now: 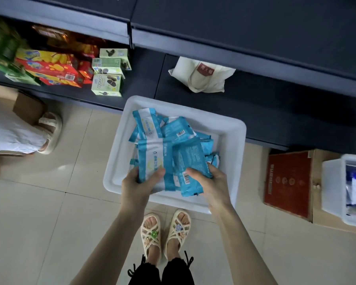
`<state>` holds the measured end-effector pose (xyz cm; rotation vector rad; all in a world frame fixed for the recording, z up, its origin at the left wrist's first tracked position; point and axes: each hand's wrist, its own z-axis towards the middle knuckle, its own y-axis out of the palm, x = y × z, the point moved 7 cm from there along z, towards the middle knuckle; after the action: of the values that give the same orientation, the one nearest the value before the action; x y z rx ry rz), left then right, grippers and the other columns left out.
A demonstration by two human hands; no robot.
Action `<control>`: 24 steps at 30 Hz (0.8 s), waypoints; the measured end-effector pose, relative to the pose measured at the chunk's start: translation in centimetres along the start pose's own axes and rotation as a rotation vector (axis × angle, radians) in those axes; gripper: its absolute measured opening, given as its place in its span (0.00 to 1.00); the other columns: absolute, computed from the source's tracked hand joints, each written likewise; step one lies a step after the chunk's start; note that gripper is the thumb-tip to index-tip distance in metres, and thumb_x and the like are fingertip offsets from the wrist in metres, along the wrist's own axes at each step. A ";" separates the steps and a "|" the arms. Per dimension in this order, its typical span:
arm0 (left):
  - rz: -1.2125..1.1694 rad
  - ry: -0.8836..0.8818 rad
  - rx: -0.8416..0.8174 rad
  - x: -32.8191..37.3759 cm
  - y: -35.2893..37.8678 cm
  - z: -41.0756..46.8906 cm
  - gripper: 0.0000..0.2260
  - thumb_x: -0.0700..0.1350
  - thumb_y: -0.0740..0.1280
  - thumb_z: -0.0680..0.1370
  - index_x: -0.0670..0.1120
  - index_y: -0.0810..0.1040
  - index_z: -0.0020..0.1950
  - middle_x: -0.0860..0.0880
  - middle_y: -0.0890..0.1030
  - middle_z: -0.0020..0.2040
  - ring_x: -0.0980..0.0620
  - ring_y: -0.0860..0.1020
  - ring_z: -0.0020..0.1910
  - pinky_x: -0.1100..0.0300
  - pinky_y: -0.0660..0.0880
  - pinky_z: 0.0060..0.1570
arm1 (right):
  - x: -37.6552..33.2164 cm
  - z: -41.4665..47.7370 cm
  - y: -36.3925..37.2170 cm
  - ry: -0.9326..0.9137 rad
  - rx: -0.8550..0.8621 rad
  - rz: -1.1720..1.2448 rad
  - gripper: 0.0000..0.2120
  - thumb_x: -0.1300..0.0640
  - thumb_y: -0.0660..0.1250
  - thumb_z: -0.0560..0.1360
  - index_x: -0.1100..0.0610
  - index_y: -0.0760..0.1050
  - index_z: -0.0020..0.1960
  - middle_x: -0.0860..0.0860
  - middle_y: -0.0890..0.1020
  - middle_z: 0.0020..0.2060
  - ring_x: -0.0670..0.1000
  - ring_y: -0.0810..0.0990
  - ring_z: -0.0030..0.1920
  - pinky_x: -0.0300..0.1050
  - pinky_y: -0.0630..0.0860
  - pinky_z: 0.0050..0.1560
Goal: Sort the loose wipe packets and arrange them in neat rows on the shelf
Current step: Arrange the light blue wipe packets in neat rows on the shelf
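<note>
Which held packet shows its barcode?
The right packet, in the right hand: barcode near the thumb. The left packet, in the left hand, shows none.

A single view, from a wide-angle camera worn on the person's head. It looks steeply down and slightly forward. The feet (166,233) lie at the bottom middle, almost straight below the lens. The tub (230,140) of packets (173,138) on the floor (29,223) sits close, in the centre. The shelf (275,112) crosses the top. Straight edges bow toward the borders.

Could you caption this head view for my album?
Left hand and right hand grip wipe packets over a white bin by the shelf.
</note>
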<state>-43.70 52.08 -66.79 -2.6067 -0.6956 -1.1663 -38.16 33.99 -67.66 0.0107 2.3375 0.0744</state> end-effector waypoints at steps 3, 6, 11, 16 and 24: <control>-0.054 0.053 -0.138 3.9 1.7 -3.0 0.18 0.44 0.74 0.71 0.40 0.79 0.58 0.44 0.83 0.55 0.43 0.81 0.55 0.44 0.76 0.56 | -3.7 -3.1 0.4 -0.015 -0.095 0.079 0.10 0.65 0.70 0.73 0.57 0.81 0.52 0.54 0.85 0.47 0.54 0.84 0.47 0.48 0.81 0.46; -0.077 0.133 -0.201 8.4 3.2 -6.5 0.15 0.40 0.70 0.74 0.41 0.78 0.60 0.43 0.82 0.56 0.42 0.80 0.56 0.42 0.74 0.58 | -8.1 -6.7 1.0 -0.035 -0.198 0.177 0.14 0.59 0.68 0.73 0.58 0.79 0.58 0.57 0.84 0.52 0.56 0.83 0.53 0.52 0.79 0.53; -0.027 0.264 -0.164 17.2 5.0 -12.3 0.10 0.40 0.69 0.76 0.46 0.79 0.57 0.47 0.84 0.52 0.46 0.82 0.53 0.41 0.76 0.57 | -16.4 -12.5 1.6 -0.065 -0.330 0.320 0.19 0.44 0.59 0.73 0.53 0.82 0.53 0.54 0.85 0.50 0.51 0.83 0.50 0.47 0.76 0.51; 0.014 0.421 -0.182 25.9 7.0 -17.1 0.10 0.42 0.69 0.76 0.46 0.78 0.57 0.50 0.84 0.51 0.50 0.83 0.51 0.45 0.77 0.56 | -24.5 -16.6 2.8 -0.160 -0.408 0.351 0.21 0.46 0.58 0.79 0.55 0.72 0.67 0.57 0.78 0.62 0.58 0.75 0.65 0.58 0.67 0.67; -0.110 0.514 -0.359 35.9 7.9 -21.1 0.10 0.40 0.64 0.79 0.44 0.76 0.60 0.44 0.83 0.53 0.45 0.82 0.52 0.48 0.79 0.50 | -34.9 -21.1 4.3 -0.341 -0.383 0.192 0.29 0.49 0.75 0.68 0.63 0.75 0.63 0.59 0.82 0.55 0.58 0.81 0.56 0.53 0.77 0.56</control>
<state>-32.74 49.56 -25.90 -2.3680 -0.5606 -2.0547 -29.13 36.11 -27.72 0.0532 1.9442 0.5697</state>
